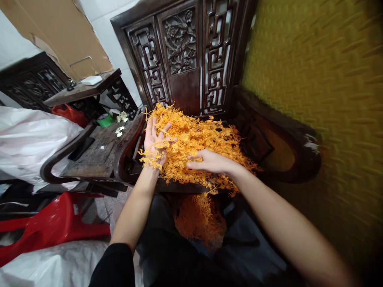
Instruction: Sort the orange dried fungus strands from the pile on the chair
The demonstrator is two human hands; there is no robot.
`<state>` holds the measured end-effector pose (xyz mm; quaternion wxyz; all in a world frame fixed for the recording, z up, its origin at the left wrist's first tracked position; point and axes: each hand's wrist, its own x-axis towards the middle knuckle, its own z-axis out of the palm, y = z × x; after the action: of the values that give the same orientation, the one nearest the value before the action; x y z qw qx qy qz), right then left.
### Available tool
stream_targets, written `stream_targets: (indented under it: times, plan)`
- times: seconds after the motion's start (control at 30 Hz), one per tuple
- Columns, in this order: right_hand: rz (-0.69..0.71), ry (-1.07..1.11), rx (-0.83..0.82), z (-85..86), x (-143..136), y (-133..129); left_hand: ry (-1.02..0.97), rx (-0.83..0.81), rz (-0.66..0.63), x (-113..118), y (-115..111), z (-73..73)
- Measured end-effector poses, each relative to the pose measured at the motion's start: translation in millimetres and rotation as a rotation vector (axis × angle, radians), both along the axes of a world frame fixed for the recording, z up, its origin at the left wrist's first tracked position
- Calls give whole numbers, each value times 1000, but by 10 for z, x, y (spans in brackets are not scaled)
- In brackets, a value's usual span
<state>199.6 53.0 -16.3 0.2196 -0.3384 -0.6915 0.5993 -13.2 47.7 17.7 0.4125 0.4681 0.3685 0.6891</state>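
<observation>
A big heap of orange, thin, branching pieces (200,135), perhaps plastic flower parts, covers the seat of a dark carved wooden chair (185,89). My left hand (155,145) is at the heap's left side, fingers spread and palm turned up, with a tangled strand of the pieces draped across palm and wrist. On the near side of the heap, my right hand (209,160) has its fingers and thumb bent around a small orange bit. Some strands hang over the seat's front edge toward a pile of the same pieces (199,219) below, between my legs.
Left of me stands another wooden chair (98,153) with white flower-shaped bits (120,129) and a green item (105,120) on it. A red plastic stool (56,223) lies tipped near white sacks (26,135). A yellow textured surface (314,79) rises on the right.
</observation>
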Motion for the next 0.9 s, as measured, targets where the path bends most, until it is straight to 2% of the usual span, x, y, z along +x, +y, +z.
stream_targets:
  times: [0.1, 0.17, 0.23, 0.3, 0.33, 0.4, 0.43, 0.5, 0.57, 0.63, 0.7, 0.77, 0.8, 0.83, 0.9]
  plan:
    - [-87, 185, -85, -7, -141, -19, 68, 30, -64, -30, 29, -87]
    - [-157, 300, -121, 0, -142, -2, 158, -87, -36, -130, 73, -167]
    - [-211, 352, -116, 23, -76, 17, 370, -257, 11, -251, 114, -227]
    - [-228, 337, -95, 55, 8, 24, 693, -279, 108, -343, 133, -242]
    - [-228, 313, -87, 70, 42, 22, 860, -203, 184, -368, 131, -229]
    - [-227, 259, -86, 92, 79, 12, 1118, 58, 331, -375, 104, -174]
    - [-233, 243, -96, 98, 83, 7, 1201, 193, 344, -362, 80, -140]
    - [-235, 238, -140, 100, 78, 4, 1272, 384, 219, -321, 21, -88]
    - [-215, 240, -204, 95, 83, 22, 1188, 435, 35, -276, -41, -79]
    - [-255, 258, -261, 91, 112, 62, 924, 298, -47, -232, -87, -108]
    - [-415, 310, -271, 93, 161, 114, 630, 114, -17, -186, -105, -141]
    - [-601, 372, -215, 103, 208, 151, 384, -27, 30, -139, -98, -144]
    - [-648, 393, -175, 110, 222, 156, 288, -71, 41, -115, -91, -131]
    - [-659, 408, -136, 119, 228, 150, 207, -112, 37, -91, -84, -111]
    - [-595, 422, -56, 141, 209, 109, 75, -199, -1, -43, -82, -63]
